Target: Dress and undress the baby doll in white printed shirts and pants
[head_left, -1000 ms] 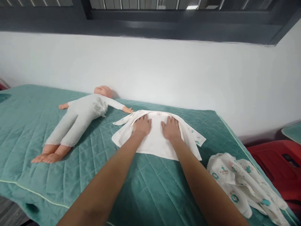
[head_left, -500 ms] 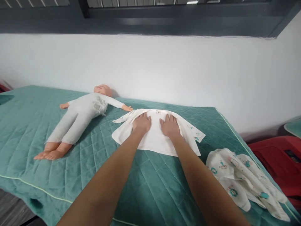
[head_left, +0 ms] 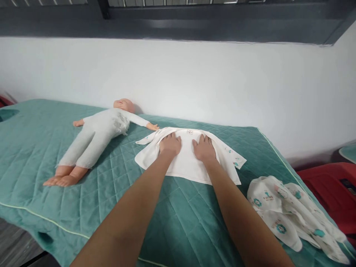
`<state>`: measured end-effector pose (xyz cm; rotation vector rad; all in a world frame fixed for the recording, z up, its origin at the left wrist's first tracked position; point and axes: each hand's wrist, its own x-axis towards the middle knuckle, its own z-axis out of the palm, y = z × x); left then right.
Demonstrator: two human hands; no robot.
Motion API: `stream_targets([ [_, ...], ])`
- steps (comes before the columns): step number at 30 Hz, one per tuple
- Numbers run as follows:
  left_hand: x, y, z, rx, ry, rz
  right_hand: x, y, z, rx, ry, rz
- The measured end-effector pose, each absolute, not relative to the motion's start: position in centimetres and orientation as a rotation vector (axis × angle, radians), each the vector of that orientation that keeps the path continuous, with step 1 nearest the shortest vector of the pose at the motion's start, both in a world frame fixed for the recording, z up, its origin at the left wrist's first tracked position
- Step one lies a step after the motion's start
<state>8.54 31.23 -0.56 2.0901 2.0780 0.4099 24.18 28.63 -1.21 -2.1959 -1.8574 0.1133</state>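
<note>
White cloth lies under both my palms: one small shirt (head_left: pixel 187 157), spread with its fronts open on the green quilted cover (head_left: pixel 178 218), straight ahead of me. I have my two arms stretched out, left forearm (head_left: pixel 130 207) and right forearm (head_left: pixel 236 207) slanting inward from the bottom corners of my view. My left hand (head_left: pixel 170 144) rests palm down on the left part of the shirt, fingers reaching toward the collar, thumb turned in; my right hand (head_left: pixel 204 148) mirrors it on the right part, a strip of bare cloth between the two. Both hands are flattened out with the fingers extended, gripping nothing. I count two sleeves angled outward, the right one showing small prints, and one label (head_left: pixel 190 132) at the neck. One doll (head_left: pixel 97 135) in a white suit lies on its back to my left, two arms spread and two bare feet toward me; one of its hands is just beside the shirt's left shoulder. To my right is one crumpled heap of printed baby clothes (head_left: pixel 289 211); how many garments it holds I cannot tell. Beyond that sits a red object (head_left: pixel 328 189), partly cut off.
</note>
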Motion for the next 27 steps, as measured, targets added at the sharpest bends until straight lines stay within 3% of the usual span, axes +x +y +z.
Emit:
stream_targets([
  [27, 8.3, 30.9, -1.3, 2.095, 2.007, 0.401, 23.2, 27.0, -1.0, -2.289, -1.919, 0.136],
])
